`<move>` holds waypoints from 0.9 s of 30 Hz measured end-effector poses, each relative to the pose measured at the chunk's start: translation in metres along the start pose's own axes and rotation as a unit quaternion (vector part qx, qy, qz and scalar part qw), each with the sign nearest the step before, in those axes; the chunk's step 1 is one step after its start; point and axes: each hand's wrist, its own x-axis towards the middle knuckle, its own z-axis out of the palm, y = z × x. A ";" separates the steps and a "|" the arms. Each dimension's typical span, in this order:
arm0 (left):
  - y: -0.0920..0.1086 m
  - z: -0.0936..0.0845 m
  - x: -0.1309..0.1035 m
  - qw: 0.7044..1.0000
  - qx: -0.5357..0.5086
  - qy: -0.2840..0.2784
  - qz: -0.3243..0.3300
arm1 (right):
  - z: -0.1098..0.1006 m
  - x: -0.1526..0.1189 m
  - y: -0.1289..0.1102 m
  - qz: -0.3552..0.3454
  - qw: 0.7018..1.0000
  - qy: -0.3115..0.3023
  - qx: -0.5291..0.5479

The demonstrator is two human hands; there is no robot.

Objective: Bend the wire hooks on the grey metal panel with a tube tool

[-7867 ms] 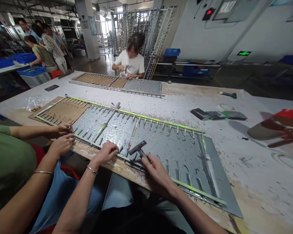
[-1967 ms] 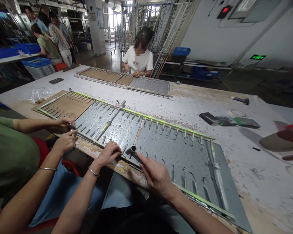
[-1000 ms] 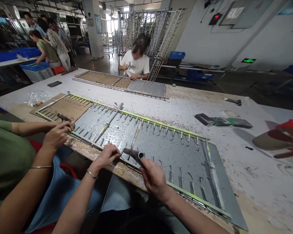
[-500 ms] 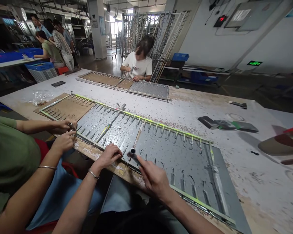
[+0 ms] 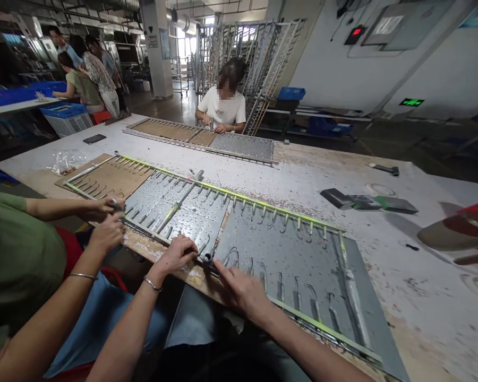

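A long metal frame [image 5: 318,322] with yellow-green rails lies before me, rows of thin curved hooks [image 5: 297,289] along both long sides. My left hand [image 5: 178,255] is closed in a pinch at its near rail; what sits between the fingertips is too small to make out. Gripped in my right hand [image 5: 245,291] is a hammer-like tool with a hollow round head [image 5: 207,258]. That head is down at the near rail, just right of my left fingertips. My right hand hides most of the handle. Grey perforated sheet [image 5: 287,254] shows beneath the frame.
At my left, a co-worker's hands [image 5: 107,233] work at the same frame with a similar tool. Across the table, another person sits at a second frame [image 5: 239,151]. Dark blocks [image 5: 368,202], a loose tool [image 5: 384,169] and a plastic bag [image 5: 67,161] lie on the table.
My right hand has moved left and down with the tool, bringing its head to the near rail. My left hand stays almost in place. The co-worker's tool has shifted slightly.
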 end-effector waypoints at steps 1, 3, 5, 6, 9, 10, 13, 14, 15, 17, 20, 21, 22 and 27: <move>0.000 0.000 0.000 1.000 0.001 -0.001 0.004 | 0.001 0.000 0.002 0.008 1.000 -0.018 -0.008; -0.001 0.000 0.000 1.000 0.003 -0.003 0.009 | 0.003 0.000 0.005 0.026 0.999 -0.019 0.010; -0.002 0.000 0.000 1.000 0.005 -0.002 0.009 | 0.005 0.000 0.006 0.024 0.999 0.013 0.040; -0.002 0.000 0.000 1.000 0.007 -0.003 0.008 | 0.006 0.000 0.005 0.014 0.999 0.018 0.038; -0.001 0.000 0.000 1.000 0.009 -0.006 0.005 | 0.007 0.003 0.001 -0.005 0.999 -0.035 0.000; -0.001 -0.001 0.000 1.000 0.009 -0.006 0.004 | 0.007 0.004 -0.001 -0.002 0.999 -0.049 0.000; 0.000 -0.001 -0.001 1.000 0.010 -0.001 0.000 | 0.005 0.008 -0.006 0.018 0.999 0.004 0.046; 0.001 -0.002 -0.001 1.000 0.009 0.000 -0.001 | 0.005 0.008 -0.006 0.015 0.998 0.028 0.057; 0.001 -0.002 -0.001 1.000 0.008 0.000 -0.002 | 0.005 0.008 -0.005 0.009 0.998 0.039 0.054; 0.000 -0.002 -0.001 1.000 0.007 -0.003 -0.001 | 0.008 0.007 -0.002 0.000 0.999 0.019 0.026; 0.000 -0.002 -0.001 1.000 0.008 -0.013 0.010 | 0.011 0.006 0.002 0.024 0.999 -0.011 0.026; 0.001 -0.003 -0.001 1.000 0.008 -0.014 0.012 | 0.012 0.006 0.003 0.036 0.998 0.003 0.041; 0.001 -0.003 -0.001 1.000 0.008 -0.013 0.012 | 0.012 0.006 0.003 0.038 0.998 0.021 0.055; 0.000 -0.004 -0.001 1.000 -0.008 -0.015 0.012 | 0.017 0.005 0.003 0.005 1.000 -0.021 -0.003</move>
